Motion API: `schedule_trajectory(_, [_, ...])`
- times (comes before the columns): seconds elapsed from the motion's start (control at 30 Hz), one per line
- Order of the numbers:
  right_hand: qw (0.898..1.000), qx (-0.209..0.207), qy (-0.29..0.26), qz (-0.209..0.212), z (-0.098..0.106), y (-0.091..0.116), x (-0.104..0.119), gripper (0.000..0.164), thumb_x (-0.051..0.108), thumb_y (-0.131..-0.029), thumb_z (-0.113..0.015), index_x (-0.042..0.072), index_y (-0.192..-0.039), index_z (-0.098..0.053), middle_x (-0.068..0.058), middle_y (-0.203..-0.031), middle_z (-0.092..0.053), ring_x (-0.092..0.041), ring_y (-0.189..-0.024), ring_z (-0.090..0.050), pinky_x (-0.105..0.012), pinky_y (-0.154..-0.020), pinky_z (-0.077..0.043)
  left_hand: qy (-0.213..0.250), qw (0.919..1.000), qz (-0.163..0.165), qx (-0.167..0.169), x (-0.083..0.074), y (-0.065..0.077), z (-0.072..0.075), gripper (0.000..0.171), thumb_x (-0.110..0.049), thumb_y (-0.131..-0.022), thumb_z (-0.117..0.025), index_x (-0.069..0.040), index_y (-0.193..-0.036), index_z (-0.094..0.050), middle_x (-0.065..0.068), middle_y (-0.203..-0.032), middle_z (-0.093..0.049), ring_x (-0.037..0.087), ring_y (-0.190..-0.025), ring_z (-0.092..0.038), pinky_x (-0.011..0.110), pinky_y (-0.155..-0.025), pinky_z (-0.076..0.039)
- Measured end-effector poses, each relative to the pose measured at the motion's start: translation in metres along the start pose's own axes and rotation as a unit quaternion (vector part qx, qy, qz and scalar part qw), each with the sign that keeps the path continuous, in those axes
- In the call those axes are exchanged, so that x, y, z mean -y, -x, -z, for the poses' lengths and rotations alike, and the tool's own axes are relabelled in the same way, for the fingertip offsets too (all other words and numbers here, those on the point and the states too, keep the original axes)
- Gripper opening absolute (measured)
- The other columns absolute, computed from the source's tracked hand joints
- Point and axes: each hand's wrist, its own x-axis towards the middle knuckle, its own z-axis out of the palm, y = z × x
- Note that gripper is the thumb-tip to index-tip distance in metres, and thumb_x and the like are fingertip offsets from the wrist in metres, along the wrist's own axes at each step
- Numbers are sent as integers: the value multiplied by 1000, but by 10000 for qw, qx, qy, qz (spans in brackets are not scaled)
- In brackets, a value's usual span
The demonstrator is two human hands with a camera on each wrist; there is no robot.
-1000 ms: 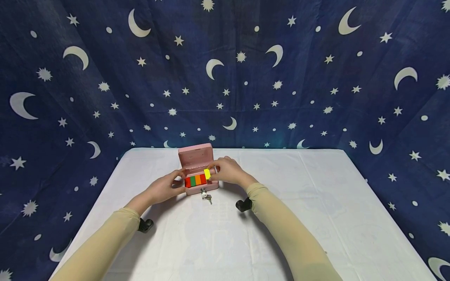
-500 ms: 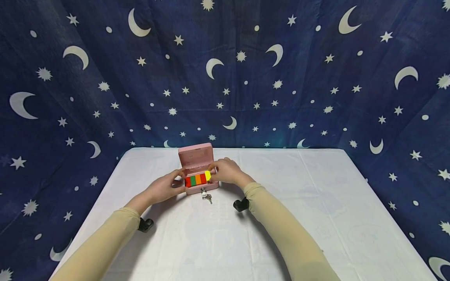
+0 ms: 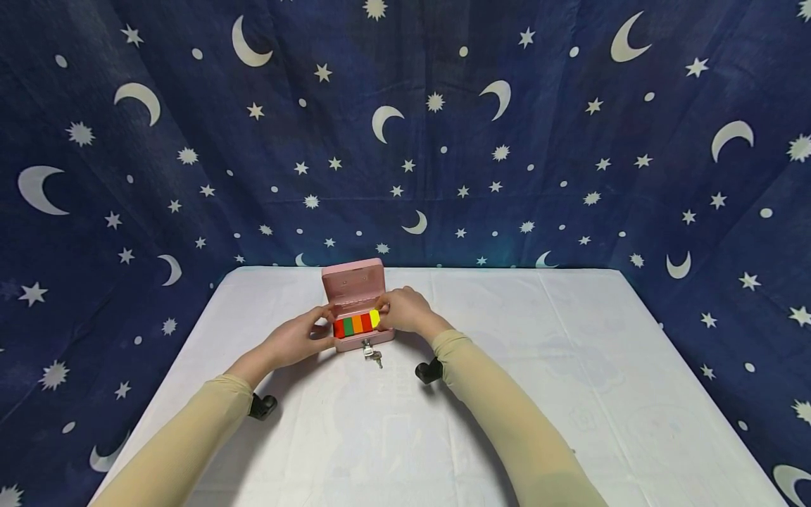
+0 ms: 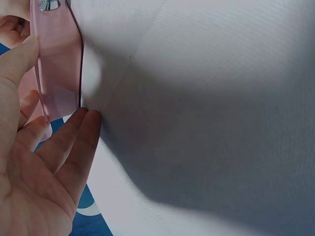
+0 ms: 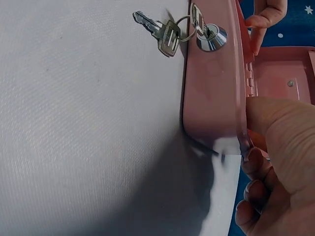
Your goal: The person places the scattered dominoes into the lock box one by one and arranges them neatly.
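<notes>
A small pink cash box (image 3: 383, 339) stands with its lid (image 3: 353, 284) raised. Inside it a row of coloured blocks (image 3: 357, 324) runs red, green, orange, red. At the row's right end sits a yellow block (image 3: 375, 319), pinched by my right hand (image 3: 410, 310) with thumb and fingers over the box's right end. My left hand (image 3: 293, 341) holds the left end of the box. In the left wrist view its thumb (image 4: 25, 56) lies on the front rim, and the other fingers spread along the end wall. The blocks are hidden from both wrist views.
A key in the front lock (image 5: 211, 39) carries a second key (image 5: 170, 38) on a ring, hanging before the box. White cloth covers the table (image 3: 380, 436). Behind it hangs a dark blue curtain (image 3: 443, 232) with moons and stars.
My right hand has lowered the yellow block and brought it in line with the row's right end. The right forearm has shifted slightly left. My left hand stays put.
</notes>
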Motion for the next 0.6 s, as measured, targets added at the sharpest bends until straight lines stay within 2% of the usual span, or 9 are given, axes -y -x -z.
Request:
schedule_trajectory(0.4, [9997, 97, 68, -197, -4, 0, 3, 39, 26, -86, -81, 18, -123, -73, 3, -115, -71, -21, -107, -54, -38, -96, -46, 15, 10000, -2, 2, -2, 1, 1, 55, -44, -91, -75, -15, -133, -54, 9, -144, -56, 29, -123, -63, 52, -105, -46])
schedule_trajectory(0.6, [9997, 113, 83, -221, -5, -1, 2, 41, 27, -87, -81, 19, -126, -72, 4, -119, -71, -20, -108, -54, -37, -98, -45, -5, 10000, 18, 13, -3, 1, 1, 61, -42, -92, -75, -13, -140, -51, 9, -140, -59, 30, -123, -63, 53, -105, -46])
